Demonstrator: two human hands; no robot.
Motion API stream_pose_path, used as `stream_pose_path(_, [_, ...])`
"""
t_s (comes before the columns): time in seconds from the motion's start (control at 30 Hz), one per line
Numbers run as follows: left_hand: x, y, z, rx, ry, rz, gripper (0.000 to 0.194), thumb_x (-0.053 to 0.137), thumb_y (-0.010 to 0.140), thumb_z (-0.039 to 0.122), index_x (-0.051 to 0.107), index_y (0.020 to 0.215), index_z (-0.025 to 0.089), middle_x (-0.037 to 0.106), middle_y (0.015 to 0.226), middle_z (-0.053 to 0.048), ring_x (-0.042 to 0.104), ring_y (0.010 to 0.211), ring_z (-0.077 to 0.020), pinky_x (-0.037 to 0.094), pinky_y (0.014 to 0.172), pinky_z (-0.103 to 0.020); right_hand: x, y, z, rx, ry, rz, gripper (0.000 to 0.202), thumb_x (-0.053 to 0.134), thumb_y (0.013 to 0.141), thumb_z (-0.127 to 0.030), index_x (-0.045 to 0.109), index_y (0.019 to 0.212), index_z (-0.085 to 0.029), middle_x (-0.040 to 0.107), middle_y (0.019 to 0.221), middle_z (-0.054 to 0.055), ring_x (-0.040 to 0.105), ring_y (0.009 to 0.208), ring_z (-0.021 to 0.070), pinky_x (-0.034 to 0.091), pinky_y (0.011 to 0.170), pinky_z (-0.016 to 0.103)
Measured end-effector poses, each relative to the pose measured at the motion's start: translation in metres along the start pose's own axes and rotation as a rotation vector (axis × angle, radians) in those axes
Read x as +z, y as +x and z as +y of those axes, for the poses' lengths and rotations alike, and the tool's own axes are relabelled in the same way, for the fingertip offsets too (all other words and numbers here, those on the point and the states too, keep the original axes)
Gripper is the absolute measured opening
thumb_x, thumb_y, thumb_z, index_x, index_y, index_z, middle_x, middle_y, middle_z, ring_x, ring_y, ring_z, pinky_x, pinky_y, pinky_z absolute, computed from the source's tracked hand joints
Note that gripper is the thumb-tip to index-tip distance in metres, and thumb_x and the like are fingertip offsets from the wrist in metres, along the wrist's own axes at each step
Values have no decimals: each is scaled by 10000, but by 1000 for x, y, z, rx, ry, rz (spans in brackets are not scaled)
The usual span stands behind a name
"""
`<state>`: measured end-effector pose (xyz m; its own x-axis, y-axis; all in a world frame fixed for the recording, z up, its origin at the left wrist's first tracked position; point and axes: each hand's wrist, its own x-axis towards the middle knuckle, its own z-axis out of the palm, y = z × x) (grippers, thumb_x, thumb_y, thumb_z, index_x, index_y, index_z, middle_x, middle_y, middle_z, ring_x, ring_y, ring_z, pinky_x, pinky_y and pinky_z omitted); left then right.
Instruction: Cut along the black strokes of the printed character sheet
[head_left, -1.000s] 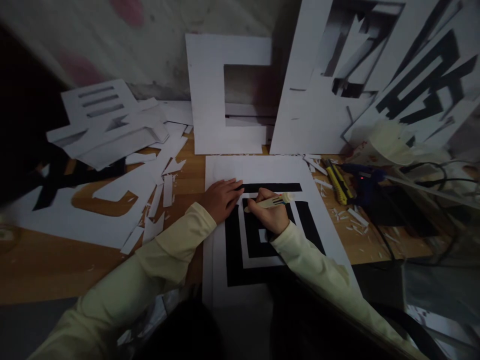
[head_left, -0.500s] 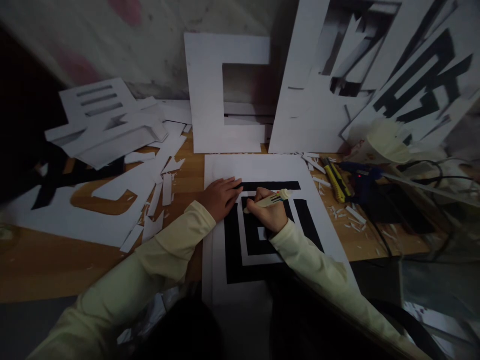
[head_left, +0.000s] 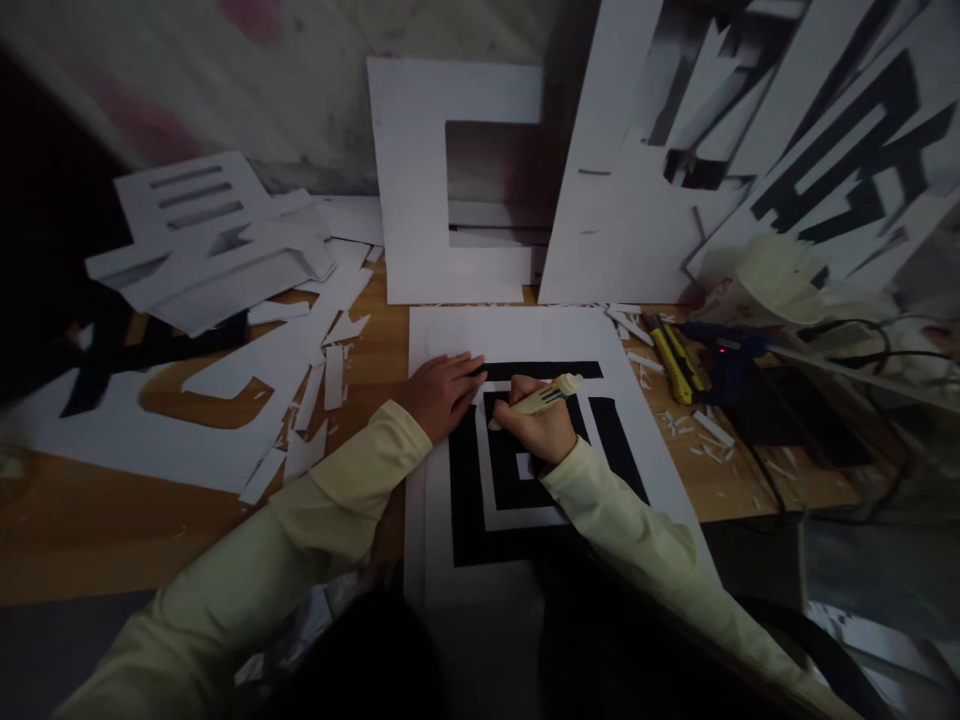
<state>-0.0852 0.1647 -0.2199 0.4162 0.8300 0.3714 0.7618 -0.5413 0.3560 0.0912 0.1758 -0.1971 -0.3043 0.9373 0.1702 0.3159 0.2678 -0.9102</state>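
A white board with a black angular shape on it lies in front of me, overhanging the table's near edge. My left hand rests flat on its upper left part, fingers stretched out over the end of the top black bar. My right hand grips a thick, pale multicolour pen with coloured sliders near its top. The pen leans to the upper right, its tip low at the left edge of the inner black block. Whether the tip touches the surface I cannot tell.
White cut-out boards lean against the wall behind. Paper offcuts and more cut boards cover the left side. At right lie a yellow utility knife, a blue glue gun with a red light, cables and a pale cup.
The camera view has shifted very slightly. Both hands and the pen stay almost in the same place on the board.
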Motion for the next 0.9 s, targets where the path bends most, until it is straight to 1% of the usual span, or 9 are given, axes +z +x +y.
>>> stream_pose_path(0.13, [0,0,0,-6,-4,-7,289,428,927,207,607,1151,173,570,1325,-77,501,1254,-229,408,1034,-469,1,1,0,-13,-39,73,324,565,659,-238,282,502,-239,324,469,-79,323,448,77,287,466,249])
stream_pose_path(0.2, [-1,0,0,-5,-4,-10,291,435,923,208,606,1156,173,569,1325,-77,499,1255,-232,410,1031,-473,0,1,-1,-20,-40,63,321,561,659,-241,281,503,-238,326,466,-78,324,446,76,289,468,249])
stream_pose_path(0.37, [0,0,-1,18,-3,-3,292,433,920,199,606,1152,165,573,1320,-81,503,1252,-232,421,1021,-466,-1,0,0,-7,-17,-9,309,557,638,-225,284,493,-236,309,458,-84,295,434,71,267,441,243])
stream_pose_path(0.57, [1,-1,-2,14,-3,10,287,435,925,216,611,1146,162,578,1314,-80,507,1247,-234,422,1017,-470,-1,1,0,-19,1,45,316,569,667,-240,299,504,-239,345,467,-76,327,443,77,282,457,248])
stream_pose_path(0.8, [1,-1,-2,26,-6,29,289,430,927,206,612,1146,157,584,1306,-87,512,1242,-232,424,1014,-469,-1,0,-1,-5,3,-17,317,557,644,-222,281,491,-239,313,461,-82,293,434,73,272,446,246])
stream_pose_path(0.9, [1,-1,-2,19,-5,21,287,429,927,210,613,1142,163,583,1308,-82,507,1247,-228,423,1018,-464,0,1,-1,-13,-9,29,313,563,658,-232,293,500,-239,333,465,-78,322,440,78,282,456,248])
